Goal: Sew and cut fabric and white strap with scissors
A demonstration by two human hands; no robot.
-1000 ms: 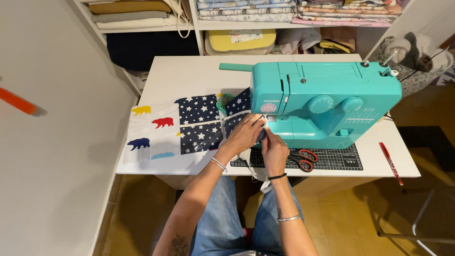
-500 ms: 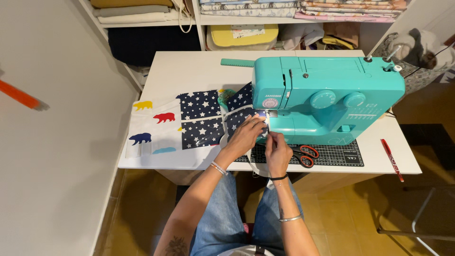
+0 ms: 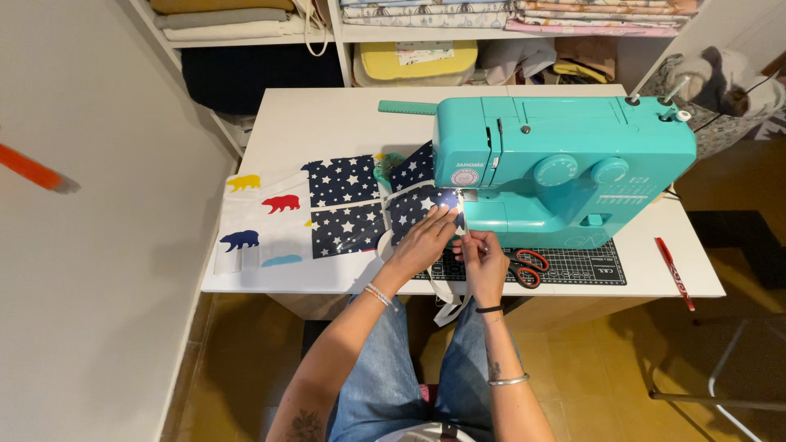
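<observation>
Star fabric (image 3: 348,205) lies at 9 o'clock of the sewing machine (image 3: 565,164) (teal). Left hand (image 3: 423,243) flat on it, fingers spread, by the needle. Right hand (image 3: 485,260) at 3 o'clock pinches white strap (image 3: 449,304). Scissors (image 3: 526,266) beside.

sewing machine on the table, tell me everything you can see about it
The sewing machine is teal, plastic-looking, upright on the white table, its base on a dark cutting mat. Two round dials on the front, spool pins on top at the right, a small lamp lit at the needle. Star-print navy fabric runs under the needle end, where the left hand presses it.
</observation>
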